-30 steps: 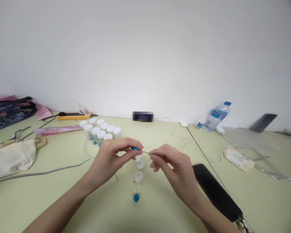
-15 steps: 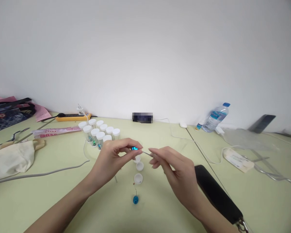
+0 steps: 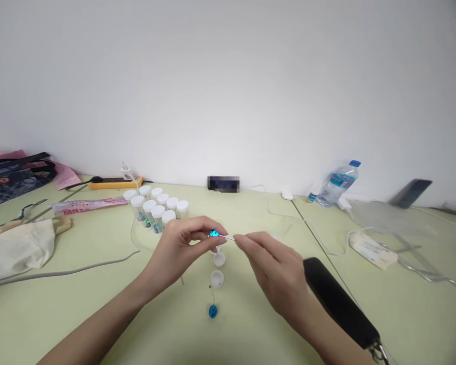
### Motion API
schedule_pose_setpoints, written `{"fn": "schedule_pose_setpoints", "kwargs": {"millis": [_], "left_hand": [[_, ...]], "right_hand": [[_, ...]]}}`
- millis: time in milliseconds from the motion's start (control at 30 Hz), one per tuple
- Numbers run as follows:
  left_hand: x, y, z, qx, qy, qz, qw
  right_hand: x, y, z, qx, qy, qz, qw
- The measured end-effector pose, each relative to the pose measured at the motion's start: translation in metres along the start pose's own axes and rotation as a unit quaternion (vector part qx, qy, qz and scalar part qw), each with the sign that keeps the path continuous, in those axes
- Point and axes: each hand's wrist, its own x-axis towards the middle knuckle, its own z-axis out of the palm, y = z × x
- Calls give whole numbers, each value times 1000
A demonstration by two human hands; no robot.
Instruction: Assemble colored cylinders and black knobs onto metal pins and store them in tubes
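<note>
My left hand (image 3: 188, 243) pinches a small bright blue bead (image 3: 214, 233) between thumb and fingers. A thin metal wire (image 3: 227, 237) runs from the bead to the right, and my right hand (image 3: 273, 263) pinches its other end. Below my hands, small white round cups (image 3: 217, 278) stand in a column, the upper ones partly behind my left fingers. Nearer me on the table lies a blue bead piece (image 3: 213, 311) with a bent wire and a tiny reddish bead at its tip.
Several white-capped clear vials (image 3: 157, 212) stand left of my hands. A black strap or case (image 3: 342, 304) lies by my right forearm. Farther off are a water bottle (image 3: 338, 185), a yellow power strip (image 3: 116, 183), a cream cloth bag (image 3: 21, 248) and cables.
The blue bead shows more between my left fingers. My right fingers have closed together at the wire's end, and the hand has turned slightly.
</note>
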Motion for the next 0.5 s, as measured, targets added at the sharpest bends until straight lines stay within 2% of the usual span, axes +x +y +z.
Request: {"fn": "schedule_pose_setpoints", "kwargs": {"millis": [67, 100, 200, 233, 267, 333, 433, 500], "left_hand": [[-1, 0, 0, 8, 6, 2, 1000], [-1, 0, 0, 14, 7, 5, 1000], [-1, -1, 1, 31, 1, 18, 999], [0, -1, 1, 36, -2, 21, 999], [0, -1, 1, 41, -3, 23, 999], [0, -1, 1, 46, -2, 26, 999], [1, -2, -1, 48, 3, 29, 998], [1, -2, -3, 48, 6, 30, 998]], "right_hand": [[3, -2, -1, 87, -27, 58, 994], [5, -4, -2, 152, -49, 105, 982], [11, -8, -4, 322, -98, 229, 913], [12, -8, -4, 345, -98, 247, 900], [12, -9, -4, 346, -93, 250, 899], [11, -8, -4, 295, -68, 215, 928], [8, -6, -4, 156, -36, 98, 982], [6, -5, -4, 83, -22, 31, 996]]}}
